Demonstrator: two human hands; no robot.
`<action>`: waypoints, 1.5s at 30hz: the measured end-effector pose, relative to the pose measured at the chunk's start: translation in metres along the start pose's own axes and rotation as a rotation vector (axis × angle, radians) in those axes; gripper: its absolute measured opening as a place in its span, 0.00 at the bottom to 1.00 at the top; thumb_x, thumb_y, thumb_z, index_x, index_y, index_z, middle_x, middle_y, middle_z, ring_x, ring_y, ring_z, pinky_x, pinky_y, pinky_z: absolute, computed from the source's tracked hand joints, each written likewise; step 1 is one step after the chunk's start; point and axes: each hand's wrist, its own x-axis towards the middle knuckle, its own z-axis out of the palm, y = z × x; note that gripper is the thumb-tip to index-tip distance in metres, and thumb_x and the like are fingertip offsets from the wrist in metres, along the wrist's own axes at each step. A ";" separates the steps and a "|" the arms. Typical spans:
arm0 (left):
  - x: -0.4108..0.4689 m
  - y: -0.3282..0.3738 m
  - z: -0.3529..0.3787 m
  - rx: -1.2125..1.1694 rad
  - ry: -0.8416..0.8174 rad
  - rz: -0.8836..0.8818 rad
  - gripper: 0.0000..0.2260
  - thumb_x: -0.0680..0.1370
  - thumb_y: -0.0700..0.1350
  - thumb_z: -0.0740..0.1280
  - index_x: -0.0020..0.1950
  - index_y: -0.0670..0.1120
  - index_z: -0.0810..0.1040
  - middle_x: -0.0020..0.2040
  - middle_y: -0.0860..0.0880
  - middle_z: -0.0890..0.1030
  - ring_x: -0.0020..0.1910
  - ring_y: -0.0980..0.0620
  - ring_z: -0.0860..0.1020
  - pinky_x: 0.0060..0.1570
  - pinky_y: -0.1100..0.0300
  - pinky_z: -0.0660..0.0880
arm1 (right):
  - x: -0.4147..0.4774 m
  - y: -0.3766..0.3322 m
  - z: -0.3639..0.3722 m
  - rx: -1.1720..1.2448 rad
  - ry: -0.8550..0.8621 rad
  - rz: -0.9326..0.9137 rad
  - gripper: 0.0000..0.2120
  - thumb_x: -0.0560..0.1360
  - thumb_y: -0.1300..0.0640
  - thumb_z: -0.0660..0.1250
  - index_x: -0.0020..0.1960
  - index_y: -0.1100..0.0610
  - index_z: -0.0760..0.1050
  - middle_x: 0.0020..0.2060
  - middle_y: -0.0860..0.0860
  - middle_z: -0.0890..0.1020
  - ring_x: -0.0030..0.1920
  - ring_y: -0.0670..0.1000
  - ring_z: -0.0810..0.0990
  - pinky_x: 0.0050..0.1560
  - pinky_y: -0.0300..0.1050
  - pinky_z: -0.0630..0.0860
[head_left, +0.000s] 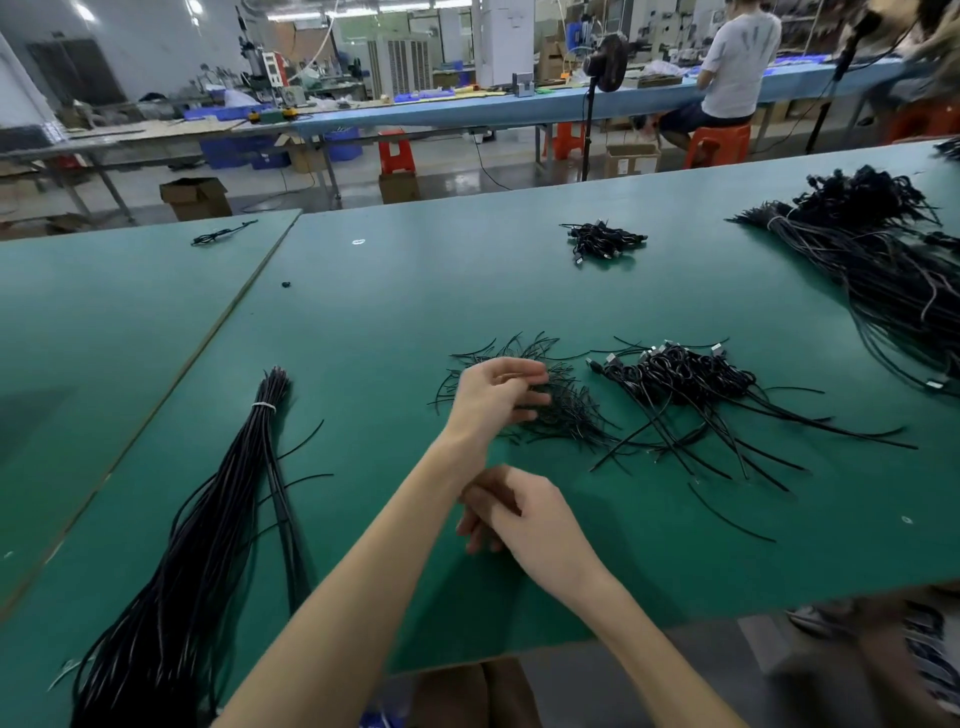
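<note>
A loose pile of short thin black ties (566, 410) lies on the green table (395, 322). My left hand (493, 395) reaches over the pile's left side, and its thumb and curled fingers pinch some of the ties. My right hand (524, 514) hovers nearer to me, just under my left wrist. Its fingers are loosely curled, and nothing shows in them. To the right of the ties lies a heap of coiled black cables with metal plugs (680, 379), their tails fanning towards me.
A long bundle of black cables (234, 499) bound with a white tie lies at the left. A big cable heap (883, 270) fills the far right, and a small coiled bunch (602, 241) sits further back. A person sits at a blue bench (737, 67) behind.
</note>
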 end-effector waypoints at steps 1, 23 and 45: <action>-0.002 -0.004 -0.011 0.031 0.035 0.019 0.13 0.82 0.31 0.60 0.53 0.42 0.83 0.51 0.45 0.86 0.42 0.51 0.85 0.42 0.60 0.82 | 0.000 -0.001 0.000 0.003 0.012 -0.009 0.07 0.83 0.61 0.64 0.49 0.58 0.79 0.39 0.55 0.86 0.34 0.53 0.85 0.35 0.41 0.75; -0.056 -0.043 -0.192 1.350 0.679 -0.181 0.13 0.83 0.42 0.64 0.62 0.36 0.69 0.60 0.35 0.72 0.58 0.38 0.73 0.46 0.50 0.71 | 0.000 0.004 -0.001 -0.034 0.000 -0.036 0.08 0.84 0.57 0.64 0.51 0.57 0.79 0.40 0.54 0.86 0.37 0.53 0.85 0.37 0.42 0.78; -0.064 -0.048 -0.198 1.228 0.611 -0.127 0.11 0.78 0.52 0.64 0.39 0.49 0.78 0.34 0.51 0.78 0.41 0.45 0.76 0.48 0.50 0.69 | -0.003 0.004 -0.001 -0.061 0.006 -0.030 0.06 0.84 0.60 0.64 0.51 0.58 0.79 0.40 0.53 0.86 0.36 0.52 0.85 0.36 0.42 0.78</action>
